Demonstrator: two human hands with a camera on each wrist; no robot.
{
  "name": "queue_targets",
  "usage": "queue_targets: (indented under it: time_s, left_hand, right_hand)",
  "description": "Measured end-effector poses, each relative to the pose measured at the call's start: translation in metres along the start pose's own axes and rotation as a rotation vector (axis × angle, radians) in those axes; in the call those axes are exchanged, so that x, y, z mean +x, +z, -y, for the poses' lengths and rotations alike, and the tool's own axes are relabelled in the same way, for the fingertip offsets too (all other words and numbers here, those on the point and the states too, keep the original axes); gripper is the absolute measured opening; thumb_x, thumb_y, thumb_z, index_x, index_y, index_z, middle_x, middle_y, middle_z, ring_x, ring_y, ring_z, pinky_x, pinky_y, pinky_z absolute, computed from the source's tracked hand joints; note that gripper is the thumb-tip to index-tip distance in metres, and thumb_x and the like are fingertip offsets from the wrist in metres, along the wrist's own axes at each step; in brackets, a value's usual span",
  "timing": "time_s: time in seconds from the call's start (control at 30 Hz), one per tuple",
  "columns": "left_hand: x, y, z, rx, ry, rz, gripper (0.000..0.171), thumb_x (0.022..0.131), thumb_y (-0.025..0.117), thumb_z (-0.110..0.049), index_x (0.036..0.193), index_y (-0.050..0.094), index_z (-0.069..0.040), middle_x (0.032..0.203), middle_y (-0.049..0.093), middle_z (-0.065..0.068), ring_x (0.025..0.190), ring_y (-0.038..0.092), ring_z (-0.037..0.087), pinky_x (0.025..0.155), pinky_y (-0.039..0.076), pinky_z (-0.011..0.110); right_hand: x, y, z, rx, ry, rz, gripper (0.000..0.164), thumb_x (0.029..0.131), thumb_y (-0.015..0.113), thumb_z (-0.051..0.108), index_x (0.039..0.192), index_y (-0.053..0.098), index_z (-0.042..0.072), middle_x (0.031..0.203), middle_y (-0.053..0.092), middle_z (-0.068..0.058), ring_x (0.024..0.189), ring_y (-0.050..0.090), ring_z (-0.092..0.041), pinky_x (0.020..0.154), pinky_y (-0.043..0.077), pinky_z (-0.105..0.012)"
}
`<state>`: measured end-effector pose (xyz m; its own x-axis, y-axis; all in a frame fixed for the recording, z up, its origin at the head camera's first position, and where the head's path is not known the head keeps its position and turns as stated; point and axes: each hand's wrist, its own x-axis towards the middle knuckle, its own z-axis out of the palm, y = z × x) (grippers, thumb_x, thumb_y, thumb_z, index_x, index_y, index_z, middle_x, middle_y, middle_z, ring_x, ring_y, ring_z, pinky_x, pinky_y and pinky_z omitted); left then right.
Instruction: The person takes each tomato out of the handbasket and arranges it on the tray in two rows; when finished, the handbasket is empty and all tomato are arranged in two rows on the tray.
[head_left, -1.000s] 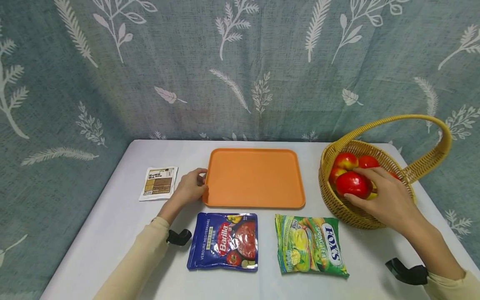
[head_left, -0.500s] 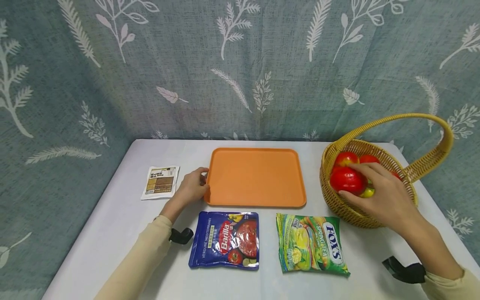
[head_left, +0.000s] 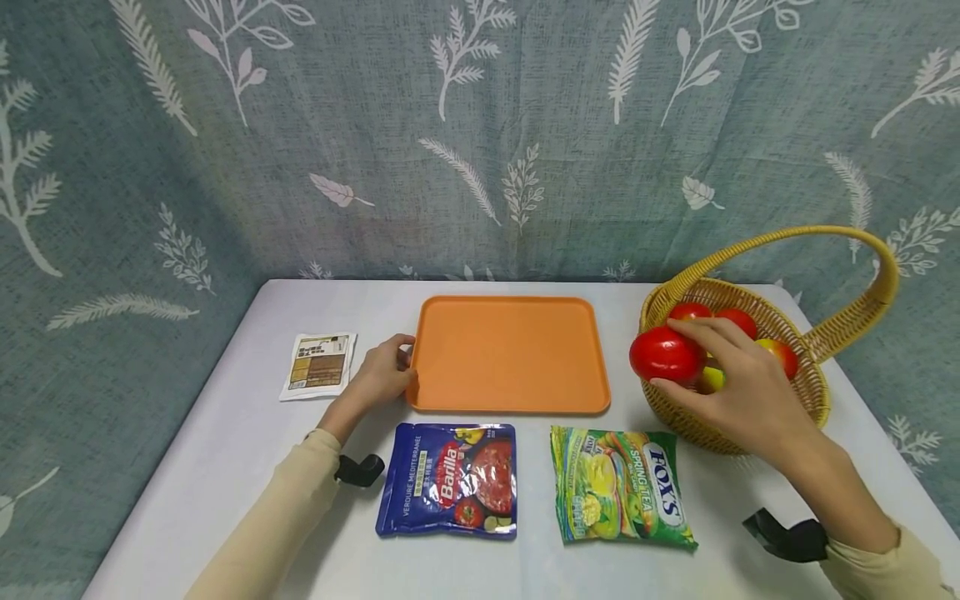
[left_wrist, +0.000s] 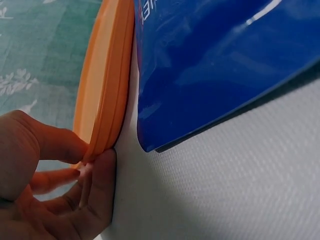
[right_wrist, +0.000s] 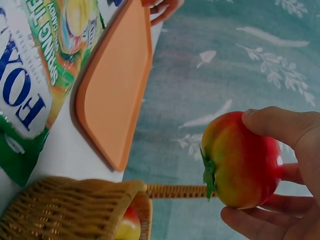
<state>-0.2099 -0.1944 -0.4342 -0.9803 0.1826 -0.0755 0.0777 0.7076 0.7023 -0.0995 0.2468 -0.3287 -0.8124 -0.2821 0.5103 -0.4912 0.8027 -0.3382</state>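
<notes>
My right hand [head_left: 746,392] grips a glossy red tomato [head_left: 666,354] above the left rim of the wicker basket [head_left: 738,433]. In the right wrist view the tomato [right_wrist: 242,160] shows a yellow-green end with green leaves, between the thumb and the fingers. Several red and yellow fruits, among them a red-yellow one [head_left: 780,357], lie in the basket, partly hidden by the hand. My left hand [head_left: 381,371] pinches the left edge of the orange tray [head_left: 510,354]. In the left wrist view the thumb lies over the tray's rim [left_wrist: 112,115], with fingers against its outer side.
A blue Barilla pouch [head_left: 450,481] lies in front of the tray. A green Fox's candy bag [head_left: 622,489] lies right of it, before the basket. A small white-and-brown packet [head_left: 318,367] is left of the left hand. The basket's tall handle [head_left: 787,233] arches over it.
My right hand has lifted the tomato from among the other fruits and moved it left, to the basket's left rim. The left hand stays on the tray's edge.
</notes>
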Motion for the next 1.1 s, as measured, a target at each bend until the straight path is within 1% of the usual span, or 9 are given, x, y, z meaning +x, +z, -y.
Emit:
queue_targets:
  time_s: [0.1, 0.33, 0.47, 0.7, 0.87, 1.0, 1.1]
  left_hand:
    - [0.000, 0.000, 0.000, -0.001, -0.003, 0.006, 0.059, 0.081, 0.060, 0.003, 0.139, 0.047, 0.007, 0.099, 0.063, 0.017, 0.076, 0.059, 0.023, 0.059, 0.049, 0.030]
    - [-0.001, 0.000, 0.000, 0.002, -0.014, 0.015, 0.059, 0.081, 0.060, 0.003, 0.138, 0.047, 0.007, 0.098, 0.063, 0.017, 0.075, 0.060, 0.023, 0.059, 0.050, 0.030]
    - [-0.001, 0.000, 0.002, 0.008, -0.012, 0.013, 0.059, 0.081, 0.060, 0.003, 0.139, 0.046, 0.007, 0.099, 0.064, 0.018, 0.075, 0.061, 0.023, 0.058, 0.051, 0.030]
    - [0.002, 0.000, 0.002, 0.017, 0.020, 0.013, 0.058, 0.081, 0.059, 0.004, 0.137, 0.047, 0.009, 0.097, 0.064, 0.018, 0.072, 0.060, 0.023, 0.058, 0.050, 0.030]
    - [0.003, 0.001, 0.002, 0.007, 0.011, 0.021, 0.058, 0.082, 0.059, 0.004, 0.138, 0.046, 0.008, 0.098, 0.064, 0.018, 0.073, 0.060, 0.023, 0.058, 0.050, 0.030]
    - [0.002, 0.001, 0.001, 0.023, -0.003, 0.019, 0.058, 0.082, 0.059, 0.002, 0.138, 0.046, 0.007, 0.099, 0.064, 0.017, 0.077, 0.059, 0.024, 0.060, 0.049, 0.030]
    - [0.002, 0.000, 0.001, 0.020, -0.001, 0.021, 0.057, 0.082, 0.060, 0.002, 0.138, 0.047, 0.007, 0.098, 0.064, 0.017, 0.076, 0.059, 0.024, 0.060, 0.049, 0.031]
  right_hand:
    - [0.004, 0.003, 0.003, 0.013, -0.016, 0.003, 0.075, 0.065, 0.094, 0.015, 0.132, 0.061, 0.007, 0.124, 0.061, -0.015, 0.108, 0.057, -0.035, 0.070, 0.056, -0.057]
    - [0.013, 0.014, 0.008, 0.068, -0.058, 0.002, 0.072, 0.065, 0.094, 0.015, 0.130, 0.063, 0.008, 0.125, 0.061, -0.009, 0.109, 0.058, -0.027, 0.074, 0.058, -0.051]
    - [0.019, 0.020, 0.010, 0.079, -0.083, 0.002, 0.073, 0.064, 0.094, 0.015, 0.130, 0.062, 0.007, 0.123, 0.062, -0.009, 0.107, 0.060, -0.026, 0.074, 0.058, -0.050]
    - [0.028, 0.026, 0.013, 0.093, -0.109, 0.009, 0.070, 0.066, 0.094, 0.017, 0.128, 0.063, 0.006, 0.119, 0.063, -0.007, 0.102, 0.061, -0.023, 0.072, 0.058, -0.045]
    - [0.036, 0.032, 0.016, 0.128, -0.118, 0.026, 0.071, 0.065, 0.094, 0.016, 0.127, 0.063, 0.005, 0.120, 0.063, -0.008, 0.102, 0.061, -0.022, 0.071, 0.058, -0.043]
    - [0.042, 0.039, 0.020, 0.157, -0.121, 0.032, 0.068, 0.067, 0.093, 0.017, 0.127, 0.063, 0.005, 0.122, 0.063, -0.008, 0.103, 0.062, -0.024, 0.073, 0.058, -0.044]
    - [0.047, 0.044, 0.023, 0.174, -0.125, 0.029, 0.066, 0.068, 0.093, 0.017, 0.126, 0.064, 0.004, 0.122, 0.064, -0.009, 0.103, 0.062, -0.025, 0.073, 0.059, -0.044]
